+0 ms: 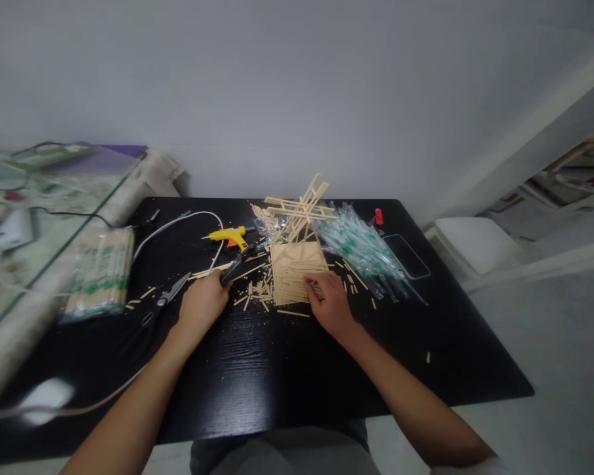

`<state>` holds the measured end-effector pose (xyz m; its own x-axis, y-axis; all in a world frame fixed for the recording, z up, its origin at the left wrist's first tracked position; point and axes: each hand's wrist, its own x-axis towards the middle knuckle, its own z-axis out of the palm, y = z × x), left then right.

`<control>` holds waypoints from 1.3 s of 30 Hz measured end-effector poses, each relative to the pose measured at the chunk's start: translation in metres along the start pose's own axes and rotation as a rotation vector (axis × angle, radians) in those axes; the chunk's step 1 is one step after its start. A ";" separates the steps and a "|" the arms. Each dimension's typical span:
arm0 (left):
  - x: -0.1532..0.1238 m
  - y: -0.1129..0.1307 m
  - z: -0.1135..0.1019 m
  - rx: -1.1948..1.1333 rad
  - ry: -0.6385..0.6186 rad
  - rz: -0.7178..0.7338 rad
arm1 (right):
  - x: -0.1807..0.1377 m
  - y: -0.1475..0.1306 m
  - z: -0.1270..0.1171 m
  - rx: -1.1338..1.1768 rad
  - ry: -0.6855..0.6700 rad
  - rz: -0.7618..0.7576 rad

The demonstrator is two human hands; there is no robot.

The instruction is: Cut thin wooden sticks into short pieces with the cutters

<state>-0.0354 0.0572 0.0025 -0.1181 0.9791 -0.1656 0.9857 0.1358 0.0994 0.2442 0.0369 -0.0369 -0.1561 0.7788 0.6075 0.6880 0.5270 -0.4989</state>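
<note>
My left hand (204, 302) is closed round the black handles of a small cutter (237, 262) that points up and right over the black table (257, 369). My right hand (329, 301) rests on the lower right edge of a flat panel of glued wooden sticks (297, 270), its fingers curled on a stick there. Behind the panel rises a lattice of crossed sticks (303, 210). Short stick offcuts (258, 293) lie scattered between my hands.
A yellow glue gun (230, 235) with a white cable lies behind my left hand. Black scissors (162, 302) and a wrapped stick bundle (100, 272) lie left. Clear green-printed wrappers (361, 249), a phone (410, 256) and a red object (379, 216) lie right. A glass tabletop (39, 218) stands at far left.
</note>
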 end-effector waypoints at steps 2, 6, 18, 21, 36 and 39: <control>0.000 0.000 0.000 0.008 0.001 0.010 | 0.000 -0.002 -0.001 0.021 -0.004 0.008; 0.000 -0.002 -0.001 -0.021 0.071 0.048 | 0.001 -0.008 -0.009 0.111 -0.167 -0.076; -0.007 0.002 0.003 -0.570 0.179 0.200 | -0.007 -0.021 -0.006 -0.268 -0.548 -0.186; -0.008 0.003 0.005 -0.646 0.240 0.201 | -0.005 -0.021 -0.007 -0.277 -0.479 -0.181; -0.013 0.010 0.010 -0.790 0.242 0.244 | 0.050 0.022 -0.011 -0.269 -0.289 -0.059; -0.017 0.014 0.005 -0.912 0.120 0.267 | 0.047 0.003 -0.017 -0.001 -0.269 0.026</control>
<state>-0.0186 0.0422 0.0018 0.0353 0.9969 0.0698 0.5149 -0.0780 0.8537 0.2511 0.0688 0.0006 -0.3213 0.8543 0.4085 0.6950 0.5057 -0.5110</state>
